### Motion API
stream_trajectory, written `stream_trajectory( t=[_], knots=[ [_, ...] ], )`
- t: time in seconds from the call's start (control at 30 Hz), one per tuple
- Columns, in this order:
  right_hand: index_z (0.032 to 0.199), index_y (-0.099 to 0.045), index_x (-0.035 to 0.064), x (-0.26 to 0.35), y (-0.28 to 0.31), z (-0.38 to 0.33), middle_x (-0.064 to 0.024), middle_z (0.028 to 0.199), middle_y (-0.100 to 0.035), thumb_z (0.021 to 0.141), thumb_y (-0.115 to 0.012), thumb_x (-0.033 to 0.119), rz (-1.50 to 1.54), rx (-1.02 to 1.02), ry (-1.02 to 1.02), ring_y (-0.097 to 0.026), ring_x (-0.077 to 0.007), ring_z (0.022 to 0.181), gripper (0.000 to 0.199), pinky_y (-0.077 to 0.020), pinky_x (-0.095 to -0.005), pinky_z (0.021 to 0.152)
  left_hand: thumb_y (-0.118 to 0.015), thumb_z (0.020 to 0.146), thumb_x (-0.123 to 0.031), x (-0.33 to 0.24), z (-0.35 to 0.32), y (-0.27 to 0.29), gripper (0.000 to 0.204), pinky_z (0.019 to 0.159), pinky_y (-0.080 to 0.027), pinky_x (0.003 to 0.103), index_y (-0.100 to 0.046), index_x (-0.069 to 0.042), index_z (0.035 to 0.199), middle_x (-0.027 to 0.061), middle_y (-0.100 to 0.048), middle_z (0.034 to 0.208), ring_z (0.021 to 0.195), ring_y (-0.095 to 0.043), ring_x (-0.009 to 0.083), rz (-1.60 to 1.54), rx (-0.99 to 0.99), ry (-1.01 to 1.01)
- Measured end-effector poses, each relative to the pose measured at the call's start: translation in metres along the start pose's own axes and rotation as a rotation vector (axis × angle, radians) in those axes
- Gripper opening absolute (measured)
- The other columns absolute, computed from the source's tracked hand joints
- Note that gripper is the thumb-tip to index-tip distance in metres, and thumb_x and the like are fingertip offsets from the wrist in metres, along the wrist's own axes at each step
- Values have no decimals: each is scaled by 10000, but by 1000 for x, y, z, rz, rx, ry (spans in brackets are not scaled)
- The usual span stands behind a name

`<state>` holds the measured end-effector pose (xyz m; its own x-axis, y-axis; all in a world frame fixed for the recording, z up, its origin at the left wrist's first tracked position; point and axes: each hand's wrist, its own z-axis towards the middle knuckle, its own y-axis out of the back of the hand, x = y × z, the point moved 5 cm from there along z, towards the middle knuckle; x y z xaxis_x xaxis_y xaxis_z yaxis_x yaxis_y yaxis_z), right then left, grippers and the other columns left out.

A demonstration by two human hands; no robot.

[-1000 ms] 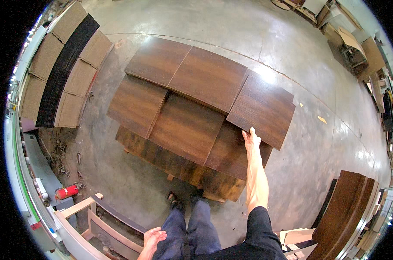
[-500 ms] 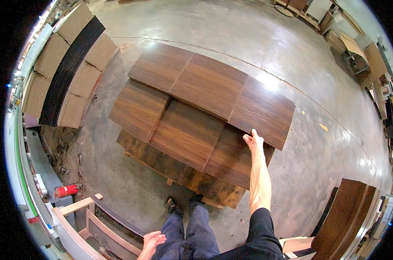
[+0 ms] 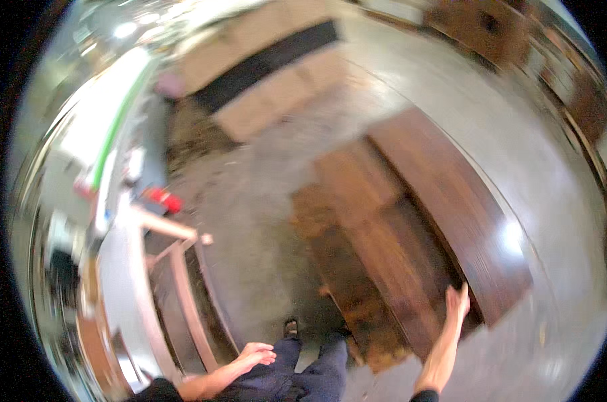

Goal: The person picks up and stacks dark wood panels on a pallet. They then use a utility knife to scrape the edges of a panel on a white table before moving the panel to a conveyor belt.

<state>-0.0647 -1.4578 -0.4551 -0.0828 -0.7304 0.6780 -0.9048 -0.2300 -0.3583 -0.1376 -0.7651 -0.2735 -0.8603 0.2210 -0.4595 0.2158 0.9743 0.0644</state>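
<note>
Wood-grain dark brown panels (image 3: 437, 174) lie in stacks at the right of my feet, the far row higher than the near one. My right hand (image 3: 458, 301) reaches to the near edge of that higher row, at its close end. Its fingers look apart, though blur hides whether they touch the edge. Below the hand lies the lower row of panels (image 3: 384, 251), resting on a worn brown board (image 3: 357, 281). My left hand (image 3: 256, 355) hovers over my left thigh, fingers loosely stretched, with nothing in it.
At the left stands a pale wooden frame (image 3: 177, 268) beside a long machine with a green strip (image 3: 119, 134). A red cylinder (image 3: 161, 199) lies on the machine's side. A stack of tan and black boards (image 3: 277, 87) stands farther off. More brown panels (image 3: 484, 30) stand at the far right.
My view has swung to the left, so the panels now appear farther right and turned. My right hand stays by the higher row's edge. My left forearm shows more, the hand still empty.
</note>
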Motion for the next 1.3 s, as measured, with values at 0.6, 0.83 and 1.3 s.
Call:
stream_trajectory(
  t=[0.6,0.83,1.3],
  knots=[
    [675,-532,37,-340,-225,-585,-74,567,-505,916,-638,180,-1422,1139,-245,-398,-129,450,299,-348,-289,440,-652,825,-90,159,-294,395,370,804,-503,424,-587,6,1176,178,-638,1001,878,-612,314,-46,-1836,-359],
    [1068,-648,-51,-470,-386,-698,-85,784,-629,946,-599,151,-1385,1554,54,-548,-134,618,241,-418,-253,513,-728,751,-142,306,-317,539,595,943,-460,502,-500,17,1277,219,-541,1223,1115,-519,423,-146,-1856,258],
    [1255,-596,-52,-859,-486,-1235,-234,1254,-628,944,-643,275,-1038,2860,516,-597,-368,1155,454,-441,-446,1033,-655,866,-241,350,-315,524,261,548,-455,324,-625,16,896,54,-584,621,594,-558,133,-1466,-1859,224]
  ],
)
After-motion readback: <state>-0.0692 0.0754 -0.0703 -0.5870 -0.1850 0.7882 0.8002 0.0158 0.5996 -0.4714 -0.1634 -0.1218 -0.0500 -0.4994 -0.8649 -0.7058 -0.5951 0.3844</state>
